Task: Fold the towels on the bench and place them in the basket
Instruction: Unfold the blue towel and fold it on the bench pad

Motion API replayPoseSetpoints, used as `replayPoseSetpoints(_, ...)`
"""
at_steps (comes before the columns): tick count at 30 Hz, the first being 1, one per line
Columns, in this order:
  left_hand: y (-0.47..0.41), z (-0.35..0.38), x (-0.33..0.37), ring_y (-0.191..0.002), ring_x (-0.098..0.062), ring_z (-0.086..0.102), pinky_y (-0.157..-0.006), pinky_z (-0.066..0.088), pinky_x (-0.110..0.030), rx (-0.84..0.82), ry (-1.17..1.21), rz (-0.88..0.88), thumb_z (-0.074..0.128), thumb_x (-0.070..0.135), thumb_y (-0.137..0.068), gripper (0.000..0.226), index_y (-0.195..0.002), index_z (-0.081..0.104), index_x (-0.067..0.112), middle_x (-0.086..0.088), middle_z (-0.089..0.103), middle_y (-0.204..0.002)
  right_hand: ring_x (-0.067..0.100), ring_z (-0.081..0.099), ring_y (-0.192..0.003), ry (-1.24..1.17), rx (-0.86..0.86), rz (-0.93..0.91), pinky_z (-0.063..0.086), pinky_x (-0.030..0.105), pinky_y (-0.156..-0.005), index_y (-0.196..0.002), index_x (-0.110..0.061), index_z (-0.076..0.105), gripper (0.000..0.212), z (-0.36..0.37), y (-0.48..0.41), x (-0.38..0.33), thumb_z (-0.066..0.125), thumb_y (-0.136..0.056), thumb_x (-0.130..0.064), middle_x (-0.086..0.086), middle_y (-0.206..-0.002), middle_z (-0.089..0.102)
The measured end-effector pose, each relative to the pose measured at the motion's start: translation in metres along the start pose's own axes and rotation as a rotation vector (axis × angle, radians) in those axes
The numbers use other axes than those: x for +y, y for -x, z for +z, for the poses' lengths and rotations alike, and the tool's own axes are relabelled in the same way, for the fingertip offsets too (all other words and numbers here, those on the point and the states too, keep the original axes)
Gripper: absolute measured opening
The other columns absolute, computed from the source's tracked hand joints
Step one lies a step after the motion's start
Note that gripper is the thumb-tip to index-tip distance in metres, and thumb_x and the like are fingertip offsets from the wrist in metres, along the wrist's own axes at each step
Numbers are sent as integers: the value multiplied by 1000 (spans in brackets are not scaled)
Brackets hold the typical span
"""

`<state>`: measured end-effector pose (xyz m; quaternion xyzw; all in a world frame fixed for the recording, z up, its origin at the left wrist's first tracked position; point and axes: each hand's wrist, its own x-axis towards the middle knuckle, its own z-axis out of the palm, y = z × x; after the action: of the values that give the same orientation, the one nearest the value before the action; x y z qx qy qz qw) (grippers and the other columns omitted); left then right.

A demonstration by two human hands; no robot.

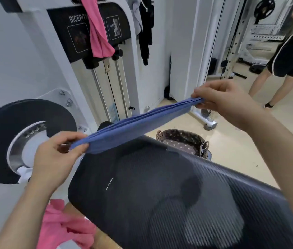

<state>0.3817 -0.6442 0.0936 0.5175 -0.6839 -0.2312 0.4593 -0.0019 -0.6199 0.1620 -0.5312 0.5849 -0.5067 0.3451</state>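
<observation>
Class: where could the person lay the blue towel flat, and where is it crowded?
Free: the black bench pad below the blue towel, which left hand and right hand hold. Crowded: pink cloth bottom left; basket beyond the pad.

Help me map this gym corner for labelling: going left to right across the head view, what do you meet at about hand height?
Black weight plate → left hand → blue towel, stretched between both hands → basket on the floor → right hand → another person's legs.

Both bare forearms reaching forward, left hand (pixel 55 155) low and pinched closed, right hand (pixel 226 101) higher, pinched closed, palms down
</observation>
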Motion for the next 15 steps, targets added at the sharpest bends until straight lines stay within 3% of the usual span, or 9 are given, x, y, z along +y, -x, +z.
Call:
replayPoseSetpoints(2,51,-1,1,-77,2,60,-70,42,-3,-28,-129,76,73,15,-69,27,-83,66,36,18,67,-87,8,63,-62,93,37,-75,54,15,-62,-72,-15,73,27,14,-4,1,71,-79,-42,0,-69,71)
replayPoseSetpoints(4,106,19,-8,-74,2,55,-66,39,-5,-165,-219,126,61,24,-65,19,-81,60,34,19,61,-84,1,53,-48,303,21,-95,43,12,-48,-66,-16,68,21,33,-5,21,75,-77,-32,-11,-53,62)
replayPoseSetpoints(6,156,50,-23,-66,2,52,-59,40,-10,-318,-276,131,60,20,-63,19,-77,60,33,17,57,-77,5,55,-56,532,-78,-73,41,11,-54,-66,-16,66,14,52,1,51,75,-75,-14,-14,-58,60)
replayPoseSetpoints(8,192,77,-32,-61,-4,56,-55,43,-14,-437,-345,110,72,10,-53,36,-78,63,35,16,58,-70,11,57,-67,662,-186,-56,37,7,-56,-70,-17,64,16,63,12,78,68,-74,-2,-9,-69,61)
replayPoseSetpoints(10,211,94,-39,-58,-8,61,-50,48,-18,-510,-360,108,79,4,-43,64,-97,64,34,14,64,-70,16,57,-77,694,-218,-33,38,15,-61,-75,-19,61,22,66,22,93,62,-76,2,-4,-79,63)
replayPoseSetpoints(13,219,105,-34,-56,-4,62,-46,47,-14,-548,-488,130,87,14,-34,93,-124,66,27,15,63,-68,20,58,-82,728,-199,-87,43,26,-70,-78,-19,60,25,65,30,95,55,-76,6,-2,-85,64)
replayPoseSetpoints(15,223,112,-29,-62,-5,60,-51,48,-16,-584,-570,114,85,18,-45,99,-137,53,32,13,59,-71,24,58,-86,824,-231,-175,48,34,-76,-85,-15,62,25,65,34,90,52,-75,6,2,-91,64)
